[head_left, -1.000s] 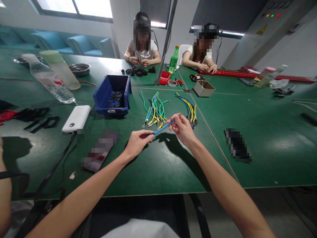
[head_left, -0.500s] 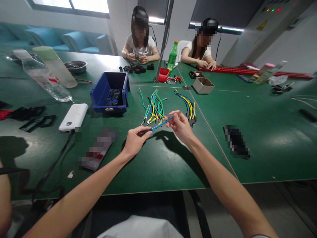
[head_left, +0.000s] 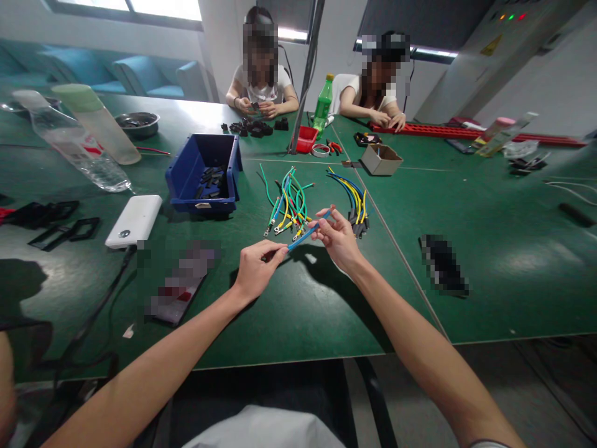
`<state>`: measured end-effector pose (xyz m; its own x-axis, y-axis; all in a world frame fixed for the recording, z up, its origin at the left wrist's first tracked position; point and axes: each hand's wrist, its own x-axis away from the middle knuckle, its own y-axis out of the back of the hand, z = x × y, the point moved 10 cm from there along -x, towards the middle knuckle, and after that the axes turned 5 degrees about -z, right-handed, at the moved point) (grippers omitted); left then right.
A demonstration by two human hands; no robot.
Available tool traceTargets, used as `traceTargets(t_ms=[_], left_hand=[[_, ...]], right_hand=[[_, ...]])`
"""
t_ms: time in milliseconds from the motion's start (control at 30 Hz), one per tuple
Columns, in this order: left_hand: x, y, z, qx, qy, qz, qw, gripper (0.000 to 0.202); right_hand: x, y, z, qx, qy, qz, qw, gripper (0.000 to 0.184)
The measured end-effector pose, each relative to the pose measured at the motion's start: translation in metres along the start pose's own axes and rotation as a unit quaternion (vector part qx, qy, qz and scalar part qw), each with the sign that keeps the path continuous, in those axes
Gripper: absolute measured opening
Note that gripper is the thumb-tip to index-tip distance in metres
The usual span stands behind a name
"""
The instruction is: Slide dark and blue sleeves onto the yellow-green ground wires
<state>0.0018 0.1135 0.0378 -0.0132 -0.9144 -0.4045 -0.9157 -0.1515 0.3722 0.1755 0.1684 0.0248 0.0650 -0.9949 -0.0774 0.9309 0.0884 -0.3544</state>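
A short blue wire (head_left: 302,239) stretches on a slant between my two hands, above the green table. My left hand (head_left: 257,267) is closed around its lower end, hiding what sits there. The fingers of my right hand (head_left: 336,239) pinch the wire near its upper end. Just beyond lies a loose heap of green, yellow, blue and red wires (head_left: 290,200) with ring terminals on some ends. Right of the heap is a bundle of yellow and blue wires (head_left: 355,198) with black sleeves on their near ends.
A blue bin (head_left: 204,204) with black sleeve pieces stands left of the wires. Nearer are a white power bank (head_left: 134,221) and a blurred packet (head_left: 181,286); a dark phone-like object (head_left: 444,264) lies right. Across the table are a cardboard box (head_left: 381,163), a green bottle (head_left: 323,107) and two people working.
My right hand's fingers have shifted on the blue wire, with more of its upper end showing. The black piece seen earlier at my left fingers is now covered by them.
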Motion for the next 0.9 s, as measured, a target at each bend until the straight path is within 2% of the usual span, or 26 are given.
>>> traceTargets(t_ms=[100,200,300,367,533,733,900], left_hand=[[-0.001,0.000,0.008,0.036,0.032,-0.004,0.999,0.020],[0.000,-0.004,0.013,0.068,0.050,0.009,0.996,0.023],[0.002,-0.004,0.016,0.051,0.051,0.013,0.997,0.034],[0.002,-0.001,0.016,0.027,0.044,0.000,0.999,0.031],[0.002,0.001,0.025,0.059,0.074,-0.004,0.995,0.030],[0.002,-0.004,0.036,0.114,0.123,-0.001,0.986,0.034],[0.001,0.006,0.023,0.046,0.061,-0.032,0.997,0.028]], right_hand=[[0.001,-0.003,-0.002,-0.006,-0.010,0.009,1.000,0.032],[-0.001,0.003,-0.002,-0.007,-0.006,-0.019,1.000,0.032],[-0.003,0.012,-0.004,-0.015,-0.017,-0.057,0.998,0.031],[-0.004,0.015,-0.006,-0.023,-0.033,-0.065,0.997,0.031],[-0.001,0.006,0.002,-0.032,-0.021,-0.031,0.999,0.030],[0.000,0.004,0.006,-0.004,-0.010,-0.032,0.999,0.033],[0.000,0.004,0.005,0.003,-0.007,-0.034,0.999,0.031]])
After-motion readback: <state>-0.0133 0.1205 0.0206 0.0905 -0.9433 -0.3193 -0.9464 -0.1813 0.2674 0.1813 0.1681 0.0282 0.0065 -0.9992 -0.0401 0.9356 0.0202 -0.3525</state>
